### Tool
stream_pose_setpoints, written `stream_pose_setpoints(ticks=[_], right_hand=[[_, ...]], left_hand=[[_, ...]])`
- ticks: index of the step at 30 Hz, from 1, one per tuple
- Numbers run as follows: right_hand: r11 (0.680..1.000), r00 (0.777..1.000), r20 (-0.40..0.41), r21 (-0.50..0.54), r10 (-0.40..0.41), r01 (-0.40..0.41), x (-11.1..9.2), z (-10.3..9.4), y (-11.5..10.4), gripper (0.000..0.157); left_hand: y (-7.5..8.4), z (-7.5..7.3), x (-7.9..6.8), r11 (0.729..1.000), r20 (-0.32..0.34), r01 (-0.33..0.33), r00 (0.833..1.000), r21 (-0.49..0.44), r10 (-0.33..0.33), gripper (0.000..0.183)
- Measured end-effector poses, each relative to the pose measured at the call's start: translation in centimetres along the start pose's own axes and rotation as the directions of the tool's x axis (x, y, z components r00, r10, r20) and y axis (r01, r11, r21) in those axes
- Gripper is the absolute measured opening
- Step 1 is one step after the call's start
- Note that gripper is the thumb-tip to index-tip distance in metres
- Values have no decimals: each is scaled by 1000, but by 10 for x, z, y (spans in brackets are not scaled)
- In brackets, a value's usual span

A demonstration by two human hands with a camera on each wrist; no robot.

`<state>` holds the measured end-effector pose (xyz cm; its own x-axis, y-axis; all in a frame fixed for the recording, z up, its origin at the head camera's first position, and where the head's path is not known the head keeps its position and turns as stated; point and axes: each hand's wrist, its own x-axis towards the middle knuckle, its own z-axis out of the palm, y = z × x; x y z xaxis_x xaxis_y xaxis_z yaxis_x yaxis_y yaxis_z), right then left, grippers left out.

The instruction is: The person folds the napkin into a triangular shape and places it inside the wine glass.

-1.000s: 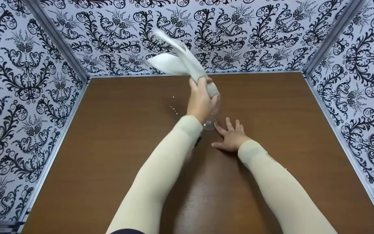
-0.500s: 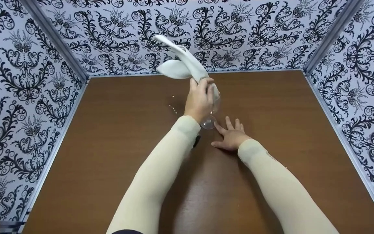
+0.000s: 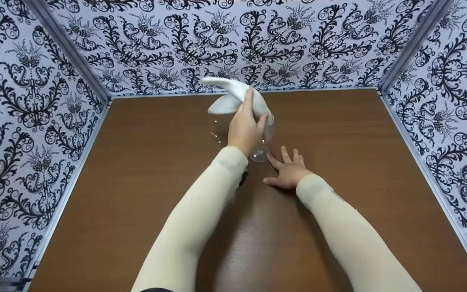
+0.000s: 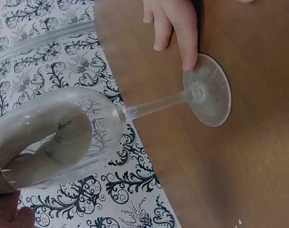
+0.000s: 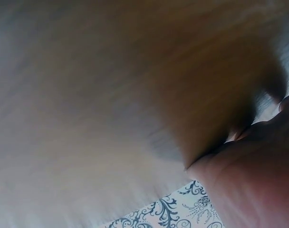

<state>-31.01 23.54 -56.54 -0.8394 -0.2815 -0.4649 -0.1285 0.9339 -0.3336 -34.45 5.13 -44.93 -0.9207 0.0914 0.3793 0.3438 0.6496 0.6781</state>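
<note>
A white cloth napkin [image 3: 264, 107] is tucked into the bowl of a clear wine glass [image 4: 158, 103], and two leaf-like flaps spread up and to the left. My left hand [image 3: 243, 132] grips the napkin at the glass's mouth, index finger stretched along the cloth and thumb by the rim. In the left wrist view the lower folds show through the glass. My right hand [image 3: 292, 175] rests on the table with fingers spread, its index fingertip on the glass's foot [image 4: 216, 102]. The right wrist view holds mostly blurred wood and part of that hand.
The glass stands on a brown wooden table [image 3: 156, 182]. Small bright specks [image 3: 216, 137] lie left of it. Patterned black-and-white walls [image 3: 144, 48] rise at the back and both sides, with metal posts [image 3: 414, 46] at the corners.
The napkin has come down deeper into the glass, its flaps now lower. My left hand has shifted its hold, with the index finger now extended upward. My right hand has stayed put.
</note>
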Motion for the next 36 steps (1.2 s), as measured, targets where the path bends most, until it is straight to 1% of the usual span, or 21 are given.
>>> stream_pose_setpoints(ticks=[2,5,8,13,19,24,31,36], right_hand=[[1000,1000,4,-1,2,-2,1,0,0,96],[1000,1000,-3,-1,-3,3,-1,0,0,96],[1000,1000,-9,-7,-4,4,-2,0,-1,96],[1000,1000,-15,-15,-10,10,-2,0,-1,96],[1000,1000,-14,-27,-5,4,-5,0,-2,95],[999,1000,-22,-32,-7,6,-5,-1,-3,95],[1000,1000,-9,-7,-2,2,-5,0,-3,95],[1000,1000,-16,-12,-4,4,-5,0,-3,95]], left_hand=[[-1,-1,0,1000,-12,5,1000,-3,-5,81],[-2,-3,0,1000,-29,4,1000,-4,-4,75],[-3,-3,0,1000,-40,-6,999,16,7,68],[-5,-2,0,998,-46,-31,998,58,33,62],[-7,1,-4,995,-44,-43,998,85,47,58],[-8,2,-7,994,-32,-31,999,103,34,56],[-8,1,-10,995,-5,-27,1000,95,28,53],[-7,0,-10,994,-5,-7,1000,105,8,51]])
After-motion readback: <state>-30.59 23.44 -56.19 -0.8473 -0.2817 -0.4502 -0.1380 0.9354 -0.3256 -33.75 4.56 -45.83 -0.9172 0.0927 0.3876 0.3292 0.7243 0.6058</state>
